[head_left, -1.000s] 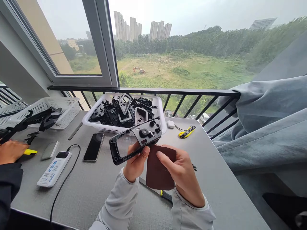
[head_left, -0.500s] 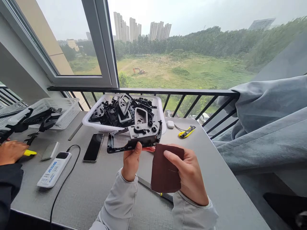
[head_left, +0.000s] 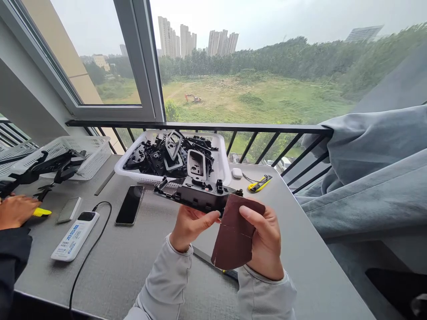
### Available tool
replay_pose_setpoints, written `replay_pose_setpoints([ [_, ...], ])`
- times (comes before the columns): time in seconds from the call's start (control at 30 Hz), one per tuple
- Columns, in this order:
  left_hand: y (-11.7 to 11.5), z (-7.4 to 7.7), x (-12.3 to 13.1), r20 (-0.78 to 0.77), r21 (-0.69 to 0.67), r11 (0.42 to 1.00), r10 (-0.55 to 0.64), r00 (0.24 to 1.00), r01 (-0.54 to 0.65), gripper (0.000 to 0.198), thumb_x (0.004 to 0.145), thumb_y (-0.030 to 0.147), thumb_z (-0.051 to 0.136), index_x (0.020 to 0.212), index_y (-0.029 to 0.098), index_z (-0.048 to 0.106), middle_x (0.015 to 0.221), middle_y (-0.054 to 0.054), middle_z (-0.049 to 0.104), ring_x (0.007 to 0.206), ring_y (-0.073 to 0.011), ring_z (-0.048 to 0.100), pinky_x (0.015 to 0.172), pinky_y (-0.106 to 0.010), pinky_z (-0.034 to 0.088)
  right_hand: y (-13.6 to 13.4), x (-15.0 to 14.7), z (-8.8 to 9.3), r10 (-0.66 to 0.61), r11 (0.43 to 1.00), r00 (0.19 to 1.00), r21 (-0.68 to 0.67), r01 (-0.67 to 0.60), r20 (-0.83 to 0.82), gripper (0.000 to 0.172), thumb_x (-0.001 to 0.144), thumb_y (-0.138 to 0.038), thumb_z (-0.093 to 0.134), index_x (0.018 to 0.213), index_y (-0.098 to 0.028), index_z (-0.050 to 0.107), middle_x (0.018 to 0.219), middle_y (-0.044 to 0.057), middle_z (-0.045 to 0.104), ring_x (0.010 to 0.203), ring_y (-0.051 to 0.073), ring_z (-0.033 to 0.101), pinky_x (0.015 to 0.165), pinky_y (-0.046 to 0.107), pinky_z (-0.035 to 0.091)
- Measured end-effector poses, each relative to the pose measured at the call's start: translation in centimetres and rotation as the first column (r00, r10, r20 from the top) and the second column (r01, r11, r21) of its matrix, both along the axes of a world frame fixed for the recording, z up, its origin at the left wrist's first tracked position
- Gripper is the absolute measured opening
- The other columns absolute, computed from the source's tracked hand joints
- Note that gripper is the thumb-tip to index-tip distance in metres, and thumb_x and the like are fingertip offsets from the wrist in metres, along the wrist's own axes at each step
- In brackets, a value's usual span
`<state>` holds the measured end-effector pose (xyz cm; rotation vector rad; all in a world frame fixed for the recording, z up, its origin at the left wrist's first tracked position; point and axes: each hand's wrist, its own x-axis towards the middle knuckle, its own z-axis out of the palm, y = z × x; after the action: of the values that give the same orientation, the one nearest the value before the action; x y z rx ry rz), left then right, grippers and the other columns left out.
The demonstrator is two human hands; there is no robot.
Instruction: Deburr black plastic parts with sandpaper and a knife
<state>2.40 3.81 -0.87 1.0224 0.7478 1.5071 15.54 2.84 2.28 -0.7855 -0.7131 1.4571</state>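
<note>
Left-hand grip (head_left: 188, 229) on black part (head_left: 195, 195), long axis sideways, frame end (head_left: 160, 190) leftward

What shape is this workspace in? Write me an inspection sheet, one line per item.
Surface: grey table, partly covered.
Things in hand: black frame; brown sheet, creased, overlapping it in view, contact unclear.
Clutter: basket of parts, phone, power bank, yellow cutter.
Fingers: left fingers hold the frame; right fingers pinch the sheet.
Cables: black cable from the power bank.
Surroundings: railing and window behind, curtain right, co-worker's hand left.
</note>
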Motion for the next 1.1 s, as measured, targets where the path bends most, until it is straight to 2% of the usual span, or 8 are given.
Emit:
replay_pose_setpoints([
  [0.13, -0.1, -0.2, 0.1, 0.040, -0.028, 0.999, -0.029, 0.999, 0.030, 0.022, 0.068, 0.037, 0.079, 0.080, 0.020, 0.072, 0.073, -0.002, 0.072, 0.074, -0.0217, 0.069, 0.076, -0.038, 0.059, -0.3, -0.2, 0.0, 0.034, 0.999, 0.995, 0.006, -0.035, 0.089, 0.019, 0.064, -0.035, 0.077, 0.070, -0.018, 0.070, 0.054, 0.000, 0.060, 0.044, 0.012, 0.050, 0.040, 0.023, 0.041],
  [0.3, -0.2, -0.2, -0.2, 0.111, -0.090, 0.994, -0.052, 0.992, 0.062, 0.026, 0.061, 0.040, 0.082, 0.078, 0.023, 0.074, 0.079, -0.002, 0.074, 0.082, -0.0245, 0.070, 0.080, -0.041, 0.058, -0.1, 0.2, -0.1, 0.017, 1.000, 0.982, 0.020, -0.022, 0.189, 0.020, 0.067, -0.037, 0.074, 0.066, -0.018, 0.067, 0.052, -0.001, 0.055, 0.044, 0.011, 0.045, 0.040, 0.023, 0.037],
  [0.43, -0.1, -0.3, -0.3, 0.175, -0.067, 0.998, 0.007, 0.985, 0.004, 0.029, 0.060, 0.043, 0.083, 0.081, 0.025, 0.076, 0.086, -0.001, 0.076, 0.095, -0.0239, 0.070, 0.096, -0.041, 0.053, -0.3, 0.6, 0.2, 0.045, 0.998, 0.974, 0.028, -0.052, 0.221, 0.025, 0.067, -0.038, 0.073, 0.060, -0.017, 0.062, 0.051, -0.002, 0.050, 0.044, 0.010, 0.041, 0.040, 0.022, 0.033],
  [0.53, 0.0, -0.8, -0.3, 0.195, -0.051, 0.997, 0.073, 0.978, -0.064, 0.032, 0.063, 0.047, 0.080, 0.089, 0.028, 0.076, 0.088, 0.000, 0.076, 0.099, -0.0226, 0.069, 0.101, -0.041, 0.049, -0.5, 0.6, 0.8, 0.088, 0.995, 0.964, 0.030, -0.099, 0.251, 0.028, 0.069, -0.037, 0.071, 0.056, -0.017, 0.058, 0.050, -0.004, 0.043, 0.044, 0.008, 0.035, 0.038, 0.021, 0.028],
  [0.67, 0.1, -1.2, -0.2, 0.120, 0.001, 0.997, 0.082, 0.989, -0.083, 0.030, 0.068, 0.046, 0.077, 0.092, 0.029, 0.076, 0.094, -0.001, 0.076, 0.102, -0.0227, 0.068, 0.100, -0.040, 0.050, -0.6, 0.3, 1.1, 0.151, 0.986, 0.942, 0.015, -0.163, 0.301, 0.021, 0.070, -0.035, 0.070, 0.064, -0.016, 0.063, 0.057, -0.002, 0.050, 0.048, 0.009, 0.042, 0.041, 0.021, 0.033],
  [0.77, 0.1, -1.3, -0.2, 0.044, 0.012, 0.994, 0.107, 0.993, -0.108, 0.027, 0.068, 0.046, 0.077, 0.089, 0.028, 0.076, 0.092, -0.001, 0.076, 0.103, -0.0235, 0.068, 0.100, -0.040, 0.050, -0.4, 0.2, 0.9, 0.189, 0.980, 0.908, -0.011, -0.200, 0.374, 0.024, 0.070, -0.037, 0.070, 0.063, -0.016, 0.062, 0.056, -0.002, 0.051, 0.049, 0.010, 0.043, 0.042, 0.021, 0.035],
  [0.9, 0.0, -1.3, -0.2, 0.037, -0.017, 0.987, 0.159, 0.987, -0.159, 0.028, 0.063, 0.044, 0.081, 0.085, 0.029, 0.076, 0.089, 0.000, 0.076, 0.105, -0.0237, 0.067, 0.102, -0.040, 0.049, -0.2, 0.2, 0.7, 0.202, 0.978, 0.879, -0.040, -0.205, 0.431, 0.027, 0.071, -0.039, 0.069, 0.061, -0.016, 0.059, 0.055, -0.002, 0.050, 0.049, 0.010, 0.043, 0.042, 0.020, 0.035],
  [1.1, 0.0, -0.7, -0.3, 0.027, -0.003, 0.991, 0.137, 0.990, -0.137, 0.028, 0.065, 0.044, 0.080, 0.088, 0.029, 0.077, 0.092, 0.000, 0.076, 0.101, -0.0235, 0.068, 0.100, -0.040, 0.050, -0.2, 0.4, 0.8, 0.252, 0.966, 0.849, -0.062, -0.253, 0.465, 0.027, 0.070, -0.038, 0.069, 0.060, -0.016, 0.059, 0.055, -0.001, 0.052, 0.049, 0.010, 0.045, 0.042, 0.021, 0.036],
])
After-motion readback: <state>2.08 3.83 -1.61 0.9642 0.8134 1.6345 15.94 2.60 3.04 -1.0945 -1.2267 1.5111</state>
